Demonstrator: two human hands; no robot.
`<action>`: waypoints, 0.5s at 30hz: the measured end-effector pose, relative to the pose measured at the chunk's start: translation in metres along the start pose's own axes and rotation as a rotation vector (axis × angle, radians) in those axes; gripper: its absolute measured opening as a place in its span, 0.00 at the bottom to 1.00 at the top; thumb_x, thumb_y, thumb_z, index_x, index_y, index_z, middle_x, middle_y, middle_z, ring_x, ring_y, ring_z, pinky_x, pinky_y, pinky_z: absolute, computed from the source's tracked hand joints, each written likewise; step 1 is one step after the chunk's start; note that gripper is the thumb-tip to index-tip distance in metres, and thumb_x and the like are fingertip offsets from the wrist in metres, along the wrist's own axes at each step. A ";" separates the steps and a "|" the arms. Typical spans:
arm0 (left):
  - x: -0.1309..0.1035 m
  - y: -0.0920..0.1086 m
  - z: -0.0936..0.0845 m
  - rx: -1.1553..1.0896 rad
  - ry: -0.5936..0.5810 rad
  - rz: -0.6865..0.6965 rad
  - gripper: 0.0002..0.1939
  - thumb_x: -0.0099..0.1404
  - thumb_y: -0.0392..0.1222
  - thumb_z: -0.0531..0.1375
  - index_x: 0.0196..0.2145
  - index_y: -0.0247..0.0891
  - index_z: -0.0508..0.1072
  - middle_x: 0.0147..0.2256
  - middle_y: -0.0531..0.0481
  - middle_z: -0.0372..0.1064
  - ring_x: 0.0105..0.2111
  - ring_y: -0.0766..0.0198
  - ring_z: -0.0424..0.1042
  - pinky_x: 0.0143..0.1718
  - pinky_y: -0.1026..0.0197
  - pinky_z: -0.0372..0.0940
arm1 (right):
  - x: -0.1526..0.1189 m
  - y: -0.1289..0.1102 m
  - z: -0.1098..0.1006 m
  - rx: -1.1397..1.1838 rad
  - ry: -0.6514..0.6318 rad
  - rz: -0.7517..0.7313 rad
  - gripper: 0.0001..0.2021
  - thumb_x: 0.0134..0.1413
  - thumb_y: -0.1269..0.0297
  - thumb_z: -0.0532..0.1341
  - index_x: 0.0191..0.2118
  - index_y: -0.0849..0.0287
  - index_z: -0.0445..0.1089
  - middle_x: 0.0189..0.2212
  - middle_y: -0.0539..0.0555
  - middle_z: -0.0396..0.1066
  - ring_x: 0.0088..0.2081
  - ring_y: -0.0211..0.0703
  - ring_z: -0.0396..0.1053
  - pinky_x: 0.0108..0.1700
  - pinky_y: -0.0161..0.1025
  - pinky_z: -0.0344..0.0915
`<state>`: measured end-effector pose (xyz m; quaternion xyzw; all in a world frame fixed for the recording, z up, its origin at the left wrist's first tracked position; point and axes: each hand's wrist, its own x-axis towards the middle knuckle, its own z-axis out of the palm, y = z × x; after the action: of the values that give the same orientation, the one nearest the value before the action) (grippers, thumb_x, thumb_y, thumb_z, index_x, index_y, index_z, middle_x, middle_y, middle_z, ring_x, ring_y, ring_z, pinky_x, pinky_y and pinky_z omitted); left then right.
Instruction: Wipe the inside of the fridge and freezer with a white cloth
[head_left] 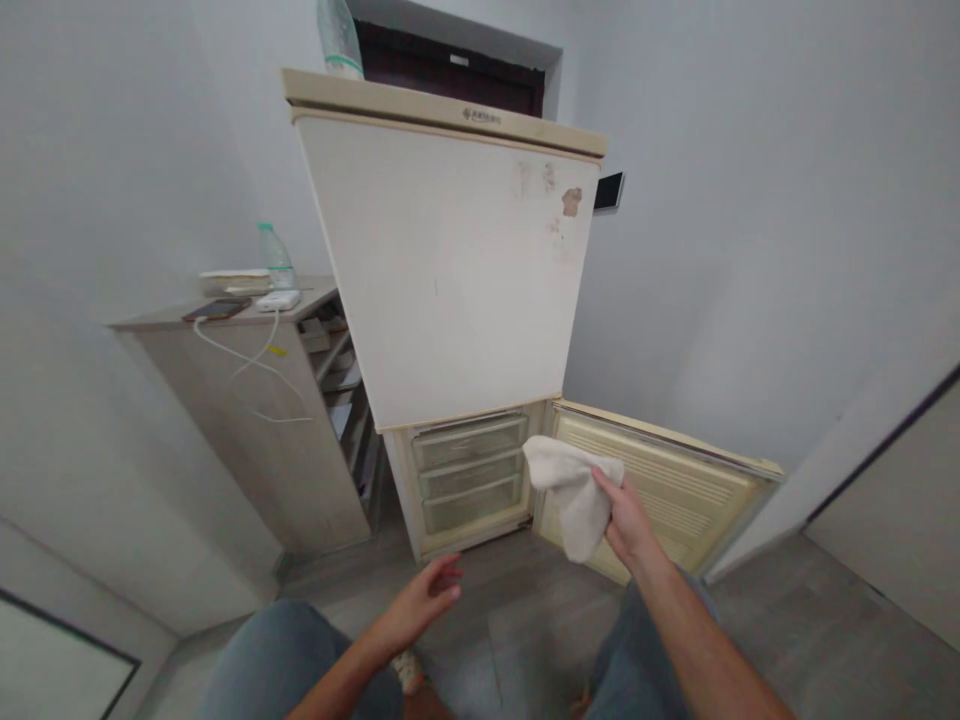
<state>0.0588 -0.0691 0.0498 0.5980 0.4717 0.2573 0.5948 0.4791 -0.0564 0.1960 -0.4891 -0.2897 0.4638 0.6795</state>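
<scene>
A white cloth (574, 490) hangs from my right hand (628, 520), whose fingers pinch it near its right edge. Behind the cloth, the lower door (675, 490) of a fridge stands swung out to the right, its ribbed inner side facing me. Several clear drawers (472, 470) sit closed inside the lower compartment. My left hand (421, 605) hovers below and in front of them, fingers partly curled and thumb apart, holding nothing. The white upper door (457, 270) of the fridge is closed and has brownish marks at its upper right.
To the left stands a wooden cabinet (217, 430) with open shelves, bearing a phone (216, 309), a white charger with a cable (277, 300) and a plastic bottle (276, 258). Another bottle (339, 40) stands on the fridge. My knees flank the grey floor (510, 620).
</scene>
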 end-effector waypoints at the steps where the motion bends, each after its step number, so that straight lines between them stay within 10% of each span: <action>1: 0.005 0.025 -0.001 -0.077 0.038 0.020 0.57 0.57 0.84 0.76 0.72 0.45 0.77 0.67 0.33 0.81 0.71 0.35 0.76 0.76 0.37 0.66 | -0.009 0.011 0.015 0.072 -0.078 0.096 0.29 0.48 0.41 0.85 0.50 0.53 0.84 0.45 0.59 0.91 0.45 0.61 0.88 0.50 0.52 0.83; 5: 0.017 0.092 -0.001 -0.420 -0.009 -0.045 0.49 0.68 0.80 0.73 0.71 0.40 0.78 0.69 0.30 0.80 0.68 0.39 0.79 0.70 0.42 0.70 | -0.037 0.051 0.057 0.185 -0.256 0.339 0.28 0.45 0.44 0.88 0.46 0.54 0.85 0.41 0.57 0.91 0.38 0.55 0.87 0.43 0.46 0.82; 9: 0.016 0.097 0.003 -0.670 -0.084 -0.197 0.39 0.72 0.63 0.77 0.72 0.43 0.76 0.62 0.35 0.84 0.58 0.46 0.85 0.59 0.48 0.76 | -0.054 0.078 0.070 0.119 -0.385 0.407 0.32 0.43 0.40 0.89 0.48 0.55 0.87 0.41 0.57 0.91 0.38 0.52 0.86 0.43 0.43 0.80; 15: 0.015 0.103 -0.003 -0.665 0.154 -0.002 0.63 0.58 0.46 0.85 0.83 0.43 0.62 0.62 0.36 0.84 0.54 0.47 0.86 0.55 0.54 0.75 | -0.052 0.091 0.060 -0.206 -0.612 0.250 0.33 0.53 0.28 0.81 0.43 0.57 0.89 0.40 0.56 0.89 0.43 0.56 0.83 0.52 0.50 0.77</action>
<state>0.0888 -0.0386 0.1451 0.3499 0.4059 0.4408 0.7201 0.3762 -0.0717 0.1350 -0.4247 -0.4633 0.6372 0.4461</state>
